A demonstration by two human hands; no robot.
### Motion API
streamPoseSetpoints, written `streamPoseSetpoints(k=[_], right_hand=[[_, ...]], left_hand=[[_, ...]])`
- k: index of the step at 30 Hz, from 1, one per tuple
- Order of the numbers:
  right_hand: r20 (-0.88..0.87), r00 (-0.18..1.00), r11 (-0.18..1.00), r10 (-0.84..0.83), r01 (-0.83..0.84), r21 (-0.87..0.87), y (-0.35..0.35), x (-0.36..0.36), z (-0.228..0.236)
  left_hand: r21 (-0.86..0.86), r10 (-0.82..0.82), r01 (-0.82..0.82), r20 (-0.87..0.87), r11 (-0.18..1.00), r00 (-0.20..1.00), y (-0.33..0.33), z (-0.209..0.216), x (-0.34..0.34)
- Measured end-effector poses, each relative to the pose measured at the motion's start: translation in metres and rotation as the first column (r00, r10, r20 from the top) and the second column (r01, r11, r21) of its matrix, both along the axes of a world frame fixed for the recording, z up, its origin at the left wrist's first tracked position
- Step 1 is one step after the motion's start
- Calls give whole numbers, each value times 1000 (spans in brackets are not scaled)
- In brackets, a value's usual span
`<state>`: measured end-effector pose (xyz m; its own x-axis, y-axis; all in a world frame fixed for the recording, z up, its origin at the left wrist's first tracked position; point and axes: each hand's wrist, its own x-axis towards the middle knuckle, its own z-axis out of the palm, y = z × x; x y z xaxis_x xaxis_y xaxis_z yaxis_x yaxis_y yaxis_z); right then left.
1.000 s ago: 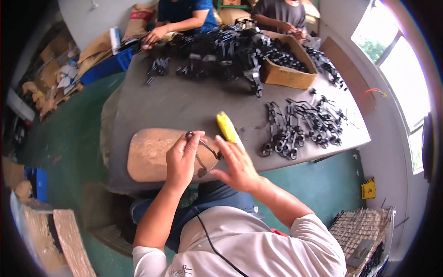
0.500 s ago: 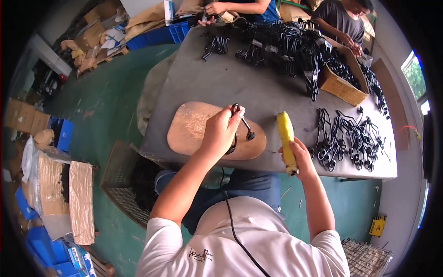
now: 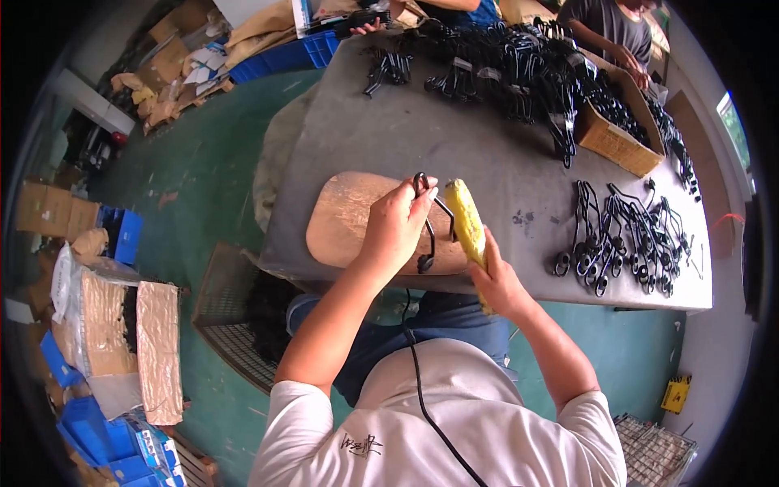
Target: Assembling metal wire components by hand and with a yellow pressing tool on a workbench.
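Note:
My left hand (image 3: 395, 223) pinches a black bent metal rod (image 3: 445, 209) near its curved top. Two legs hang from it, and a dark round knob shows at the end of the nearer leg. Under the rod lies a tan wooden board (image 3: 345, 211) with rounded corners and a scuffed surface. My right hand (image 3: 497, 280) is wrapped round a long yellow tape-covered tool (image 3: 465, 213), whose kind I cannot make out. The tool's upper end stands beside the rod's farther leg; whether they touch is unclear.
Several similar black rods (image 3: 625, 239) lie on the grey table (image 3: 373, 138) at right. Beyond are a heap of bundled black rods (image 3: 519, 69) and a cardboard box (image 3: 613, 150) of black parts. Two people work across the table. A mesh crate (image 3: 219, 300) stands on the floor at left.
My right hand has brought the yellow tool leftward, close to the rod. My left hand has turned the rod and lifted it slightly off the board.

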<state>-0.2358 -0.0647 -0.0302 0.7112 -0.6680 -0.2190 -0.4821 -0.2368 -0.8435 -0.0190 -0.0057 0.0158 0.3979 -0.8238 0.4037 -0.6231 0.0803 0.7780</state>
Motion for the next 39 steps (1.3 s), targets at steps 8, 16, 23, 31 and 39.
streamPoseSetpoints(k=[8, 16, 23, 31, 39], right_hand=[[376, 890, 966, -259, 233, 115, 19, -23, 74], [179, 975, 987, -130, 145, -76, 25, 4, 44], [16, 989, 984, -148, 145, 98, 0, 8, 21], [20, 956, 599, -293, 199, -776, -53, -36, 5], [-209, 641, 423, -738, 199, -884, -151, -155, -9]], left_hand=[[-43, 24, -42, -354, 998, 935, 25, 3, -24], [-97, -62, 45, -179, 994, 982, 14, -4, -27], [-67, -24, 7, -253, 998, 967, 35, -3, -19], [-158, 422, -487, -323, 859, 847, 138, 29, 75], [93, 801, -853, 303, 514, 516, 260, -2, 190]])
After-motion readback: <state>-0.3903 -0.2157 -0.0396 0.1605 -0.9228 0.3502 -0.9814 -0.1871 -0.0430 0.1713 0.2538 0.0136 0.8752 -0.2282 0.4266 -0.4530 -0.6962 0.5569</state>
